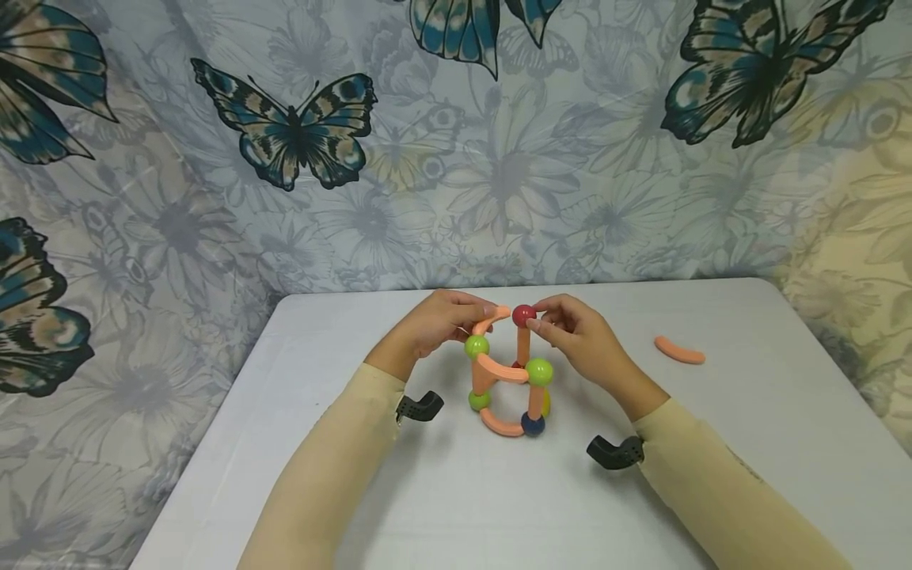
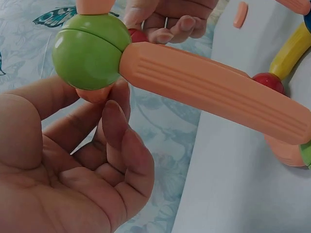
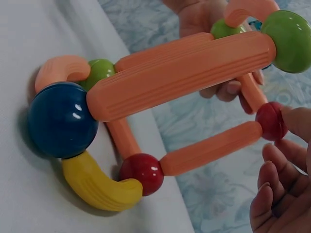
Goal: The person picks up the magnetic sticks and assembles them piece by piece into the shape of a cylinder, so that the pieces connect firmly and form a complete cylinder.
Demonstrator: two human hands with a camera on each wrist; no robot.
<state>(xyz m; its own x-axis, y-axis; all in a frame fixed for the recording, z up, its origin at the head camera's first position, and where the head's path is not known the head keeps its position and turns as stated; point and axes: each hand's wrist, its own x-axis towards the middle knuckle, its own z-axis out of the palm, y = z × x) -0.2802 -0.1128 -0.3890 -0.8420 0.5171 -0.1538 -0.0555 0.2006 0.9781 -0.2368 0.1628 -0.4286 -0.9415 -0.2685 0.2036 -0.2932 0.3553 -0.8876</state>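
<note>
A frame of magnetic-looking rods and balls stands on the table, with upright orange rods (image 3: 184, 75) between its lower and upper balls. At its top back left, my left hand (image 1: 436, 323) pinches a curved orange rod (image 1: 492, 320) running from a green ball (image 1: 476, 346) toward a red ball (image 1: 524, 316). My right hand (image 1: 586, 336) holds that red ball between thumb and fingers. In the right wrist view the curved rod's end meets the red ball. Another green ball (image 1: 539, 372) tops the front right corner. Lower down are a blue ball (image 3: 63, 120), a curved yellow rod (image 3: 99, 187) and another red ball (image 3: 142, 174).
A loose curved orange rod (image 1: 679, 351) lies on the white table (image 1: 769, 475), to the right of my right hand. Behind the table hangs a butterfly-patterned cloth (image 1: 499, 198). Black wrist mounts (image 1: 616, 452) stick out from both sleeves.
</note>
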